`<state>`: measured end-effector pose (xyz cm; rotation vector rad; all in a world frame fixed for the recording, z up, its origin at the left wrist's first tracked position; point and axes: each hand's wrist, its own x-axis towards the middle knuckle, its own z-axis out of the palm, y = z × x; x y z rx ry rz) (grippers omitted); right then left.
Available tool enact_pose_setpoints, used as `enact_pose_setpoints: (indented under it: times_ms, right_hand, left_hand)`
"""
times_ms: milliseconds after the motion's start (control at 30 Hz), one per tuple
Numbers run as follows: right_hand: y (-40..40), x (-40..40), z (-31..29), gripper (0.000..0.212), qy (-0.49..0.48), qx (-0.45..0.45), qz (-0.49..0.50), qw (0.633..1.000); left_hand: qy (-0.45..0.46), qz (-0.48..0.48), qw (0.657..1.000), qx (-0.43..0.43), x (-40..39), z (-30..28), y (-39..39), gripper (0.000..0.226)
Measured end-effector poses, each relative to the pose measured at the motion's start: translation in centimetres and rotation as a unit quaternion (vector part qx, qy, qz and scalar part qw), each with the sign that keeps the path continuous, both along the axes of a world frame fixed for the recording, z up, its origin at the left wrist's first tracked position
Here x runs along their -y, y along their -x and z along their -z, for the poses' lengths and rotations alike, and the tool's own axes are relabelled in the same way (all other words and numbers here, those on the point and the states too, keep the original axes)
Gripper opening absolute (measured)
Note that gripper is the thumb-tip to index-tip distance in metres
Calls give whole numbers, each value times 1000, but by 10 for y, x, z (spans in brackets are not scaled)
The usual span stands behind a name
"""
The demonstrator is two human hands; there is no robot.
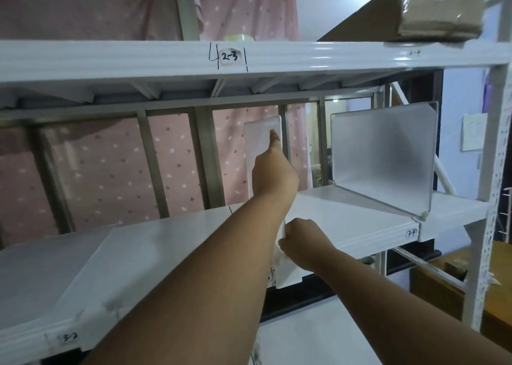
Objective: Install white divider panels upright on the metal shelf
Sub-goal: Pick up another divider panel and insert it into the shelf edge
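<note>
The left hand [273,176] reaches deep over the shelf, index finger stretched up along the far end of a white divider panel [261,143], the other fingers curled behind it where they cannot be seen; it looks to be steadying the panel's top rather than gripping it. The right hand [300,242], nearer the body and lower, is closed around the same panel's front end, thumb and fingers pinching its edge just where the panel's front tab [288,277] hangs down over the shelf lip.

Between the two hands the panel stands on edge, running front to back across the metal shelf [166,242]. Whether its front tab is already hooked on fully cannot be told; it appears to be in the middle of being seated.

To the right of both hands, well apart, a second divider [385,157] already stands upright, its foot clipped at the shelf's front edge near a small round label [412,233]. So one panel looks done and this one is close. To the left of the hands the shelf runs on bare, with another handwritten label [67,337] at its lip, which suggests more dividers may be wanted there. Above the hands is the upper shelf beam [304,57], marked 2-3, with a wrapped cardboard bundle [440,12] on it.
</note>
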<state>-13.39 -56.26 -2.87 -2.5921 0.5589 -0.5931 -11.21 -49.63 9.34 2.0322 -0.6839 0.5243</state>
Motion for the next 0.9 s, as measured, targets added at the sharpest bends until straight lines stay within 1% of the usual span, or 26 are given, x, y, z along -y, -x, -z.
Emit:
enact_pose_setpoints:
  times_ms: [133,300,500,700,767,900]
  right_hand:
    - [1,-1,2,26,-9,3,7,1000]
    - [1,-2,3,24,-13,0,8,1000]
    - [3,-5,0,27,-21,-4,15,1000]
    - [4,-10,-8,25,-34,-29,26,999]
    - [6,-12,-12,31,-34,-37,18,999]
    - [21,-16,-35,50,-6,-54,13,998]
  left_hand:
    - [5,8,1000,-15,0,1,3,85]
    - [2,-1,1000,-12,-5,1,5,83]
    - [-7,-1,1000,-15,-7,0,7,85]
    - [-18,-7,1000,-20,-9,-2,7,82]
    - [-36,-7,999,-31,-11,-4,7,82]
    - [-89,4,995,-38,-21,-11,6,70]
